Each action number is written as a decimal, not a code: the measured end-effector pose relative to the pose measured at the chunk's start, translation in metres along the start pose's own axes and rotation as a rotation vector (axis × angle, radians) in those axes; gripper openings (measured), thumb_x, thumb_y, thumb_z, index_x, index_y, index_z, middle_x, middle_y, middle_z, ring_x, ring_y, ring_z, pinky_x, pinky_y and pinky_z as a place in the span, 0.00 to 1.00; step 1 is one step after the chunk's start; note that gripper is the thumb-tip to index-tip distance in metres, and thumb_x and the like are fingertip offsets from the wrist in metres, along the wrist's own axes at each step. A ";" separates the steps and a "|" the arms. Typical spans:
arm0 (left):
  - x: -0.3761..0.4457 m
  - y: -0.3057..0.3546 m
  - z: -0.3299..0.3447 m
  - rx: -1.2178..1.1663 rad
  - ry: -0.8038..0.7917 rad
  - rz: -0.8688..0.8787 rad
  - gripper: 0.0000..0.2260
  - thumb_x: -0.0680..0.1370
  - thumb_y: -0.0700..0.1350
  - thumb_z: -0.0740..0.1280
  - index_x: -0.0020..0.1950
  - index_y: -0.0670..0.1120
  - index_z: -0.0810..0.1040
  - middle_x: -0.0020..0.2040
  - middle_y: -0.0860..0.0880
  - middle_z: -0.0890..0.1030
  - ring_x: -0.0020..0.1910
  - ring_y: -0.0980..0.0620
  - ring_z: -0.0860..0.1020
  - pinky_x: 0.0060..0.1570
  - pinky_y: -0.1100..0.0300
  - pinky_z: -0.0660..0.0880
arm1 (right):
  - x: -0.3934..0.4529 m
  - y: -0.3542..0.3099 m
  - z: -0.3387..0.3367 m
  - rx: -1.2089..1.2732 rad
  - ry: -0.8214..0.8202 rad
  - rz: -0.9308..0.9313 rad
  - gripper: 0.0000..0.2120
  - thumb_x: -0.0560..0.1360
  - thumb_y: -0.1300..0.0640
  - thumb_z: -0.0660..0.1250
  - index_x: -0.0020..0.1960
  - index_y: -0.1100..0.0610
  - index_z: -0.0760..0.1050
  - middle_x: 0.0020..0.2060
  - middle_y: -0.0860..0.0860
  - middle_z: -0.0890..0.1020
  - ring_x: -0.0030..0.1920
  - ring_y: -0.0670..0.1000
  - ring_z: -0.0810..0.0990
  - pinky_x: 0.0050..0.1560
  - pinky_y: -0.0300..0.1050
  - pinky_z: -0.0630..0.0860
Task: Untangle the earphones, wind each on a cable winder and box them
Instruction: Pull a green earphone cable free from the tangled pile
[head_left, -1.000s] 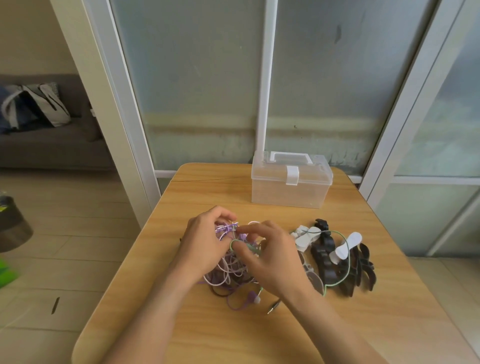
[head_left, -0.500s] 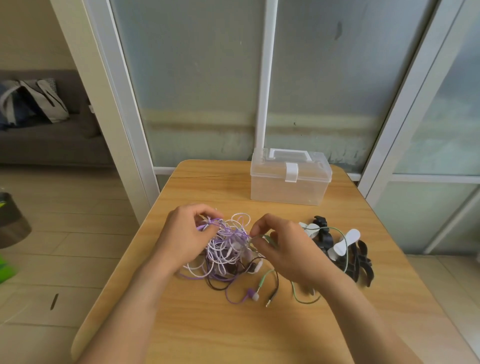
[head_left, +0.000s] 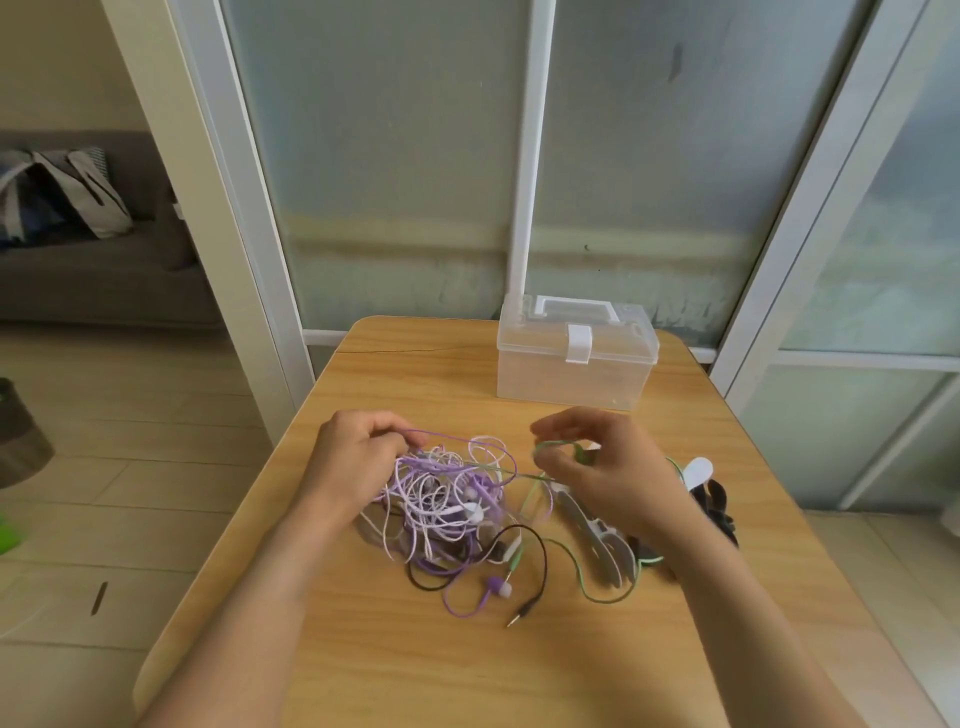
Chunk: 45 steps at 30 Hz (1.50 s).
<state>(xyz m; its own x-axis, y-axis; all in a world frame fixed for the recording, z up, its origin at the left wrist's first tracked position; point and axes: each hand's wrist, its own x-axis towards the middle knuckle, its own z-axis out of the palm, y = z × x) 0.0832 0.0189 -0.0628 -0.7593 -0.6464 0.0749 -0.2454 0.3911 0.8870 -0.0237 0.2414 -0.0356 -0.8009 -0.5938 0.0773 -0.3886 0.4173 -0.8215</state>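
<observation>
A tangle of earphones (head_left: 441, 499) lies on the middle of the wooden table (head_left: 363, 649), its purple, white, black and green cords looped over one another. A purple earbud (head_left: 500, 588) and a metal plug (head_left: 522, 613) trail out of the heap toward the near edge, and a black cord (head_left: 540, 566) curves round them.

The left hand (head_left: 353, 457) sits at the left edge of the heap with its fingers curled, pinching a purple cord (head_left: 441, 434) that runs out to the right over the tangle. The right hand (head_left: 608, 467) is held apart from it, to the right of the heap, thumb and fingers pinching a green cord (head_left: 553, 444); that cord stretches back into the tangle and also loops down onto the table near the right forearm.

Under and beside the right hand lie cable winders: a pale one (head_left: 597, 535) partly covered by the wrist, a white one (head_left: 698, 470) and black ones (head_left: 719, 506) further right, partly hidden.

At the far side of the table stands a clear plastic box (head_left: 571, 374), its lid down and its white latch facing the person. Behind it are frosted glass panels in white frames (head_left: 524, 208). Through the doorway on the left a grey sofa (head_left: 104, 280) carries a bag (head_left: 78, 192).
</observation>
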 end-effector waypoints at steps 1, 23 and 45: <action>0.001 -0.001 -0.002 0.015 0.013 -0.003 0.14 0.71 0.34 0.67 0.36 0.52 0.85 0.36 0.52 0.85 0.43 0.43 0.82 0.47 0.50 0.78 | 0.000 0.003 -0.009 -0.076 -0.062 0.018 0.06 0.74 0.51 0.74 0.51 0.43 0.83 0.45 0.40 0.85 0.43 0.40 0.84 0.49 0.41 0.79; -0.044 0.038 0.041 0.058 -0.328 0.443 0.09 0.81 0.41 0.63 0.52 0.50 0.83 0.46 0.56 0.85 0.48 0.57 0.82 0.51 0.55 0.78 | -0.003 0.000 -0.020 0.117 -0.309 -0.226 0.09 0.75 0.46 0.72 0.45 0.51 0.82 0.36 0.46 0.83 0.36 0.49 0.80 0.41 0.48 0.76; -0.035 0.032 0.039 -0.249 0.217 0.391 0.04 0.76 0.46 0.72 0.42 0.50 0.84 0.38 0.55 0.85 0.40 0.55 0.82 0.44 0.59 0.77 | -0.002 -0.007 -0.007 0.022 -0.168 -0.147 0.16 0.71 0.39 0.71 0.45 0.51 0.86 0.41 0.46 0.85 0.41 0.46 0.82 0.47 0.49 0.79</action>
<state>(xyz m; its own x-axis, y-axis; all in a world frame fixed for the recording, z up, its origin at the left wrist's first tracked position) 0.0781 0.0796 -0.0553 -0.6165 -0.6146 0.4921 0.2030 0.4798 0.8536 -0.0223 0.2447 -0.0267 -0.6486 -0.7542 0.1029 -0.4838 0.3040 -0.8207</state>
